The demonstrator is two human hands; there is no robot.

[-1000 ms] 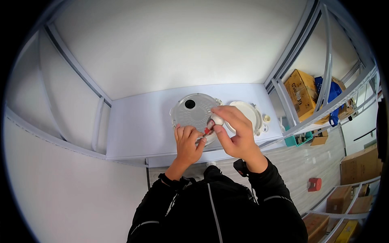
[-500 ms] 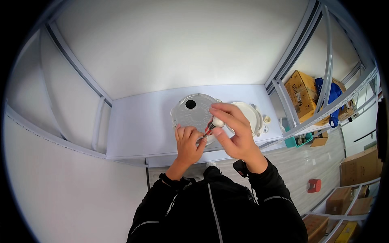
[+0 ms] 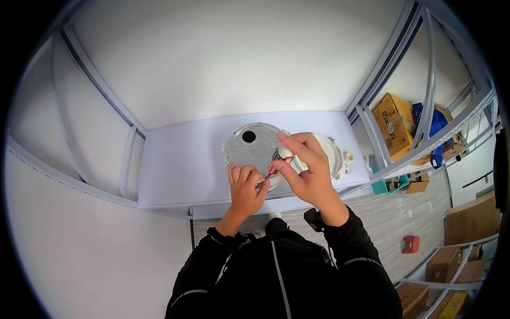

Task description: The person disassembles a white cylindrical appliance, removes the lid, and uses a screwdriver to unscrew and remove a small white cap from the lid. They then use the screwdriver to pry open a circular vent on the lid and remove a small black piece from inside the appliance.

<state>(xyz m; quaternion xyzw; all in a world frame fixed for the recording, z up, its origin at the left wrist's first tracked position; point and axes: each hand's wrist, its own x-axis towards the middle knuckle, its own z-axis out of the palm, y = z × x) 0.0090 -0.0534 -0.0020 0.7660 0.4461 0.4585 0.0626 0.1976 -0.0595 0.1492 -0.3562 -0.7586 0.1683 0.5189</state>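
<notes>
A screwdriver (image 3: 273, 170) with a red, black and white handle slants down to the near rim of a round grey metal disc (image 3: 255, 152). My right hand (image 3: 312, 174) has its thumb and fingers closed around the handle. Beside the tip, my left hand (image 3: 245, 187) rests on the disc's near edge, thumb and forefinger pinched together; what lies between them is too small to make out. The disc has a black round spot (image 3: 248, 136) near its far edge. Partly behind my right hand lies a round white part (image 3: 330, 151).
The discs sit on a white table (image 3: 180, 165) against a white wall. A small cream-coloured ring (image 3: 348, 157) lies near the table's right end. Metal frame posts stand both sides. Farther right are cardboard boxes (image 3: 393, 123), a teal bin (image 3: 390, 183) and a red stool (image 3: 410, 244).
My right hand has closed from spread fingers around the screwdriver's handle, which has turned a little. My left hand stays at the disc's near edge.
</notes>
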